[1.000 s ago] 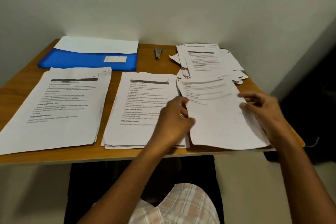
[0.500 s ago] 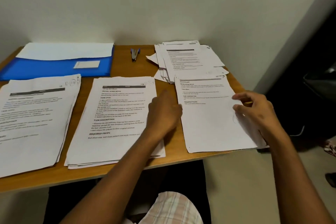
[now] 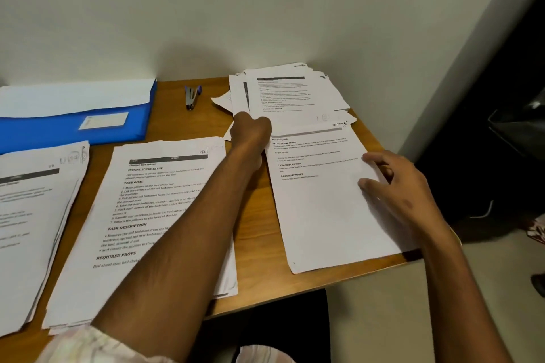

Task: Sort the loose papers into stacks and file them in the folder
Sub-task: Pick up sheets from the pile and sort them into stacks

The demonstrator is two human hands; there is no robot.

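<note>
Wooden desk (image 3: 253, 247) against wall. Three sorted stacks (image 3: 153, 215) along near edge. Unsorted pile (image 3: 292, 94) at 1 o'clock; left hand (image 3: 250, 130) reaches its edge, grip unclear. Right hand (image 3: 398, 183) spread on right stack. Blue folder (image 3: 59, 132) at 10 o'clock, nothing filed.

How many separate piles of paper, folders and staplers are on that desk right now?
Sorted paper stacks: 3 (left, middle, right)
Loose unsorted pile: 1
Blue folder: 1
Stapler: 1
Total: 6
</note>
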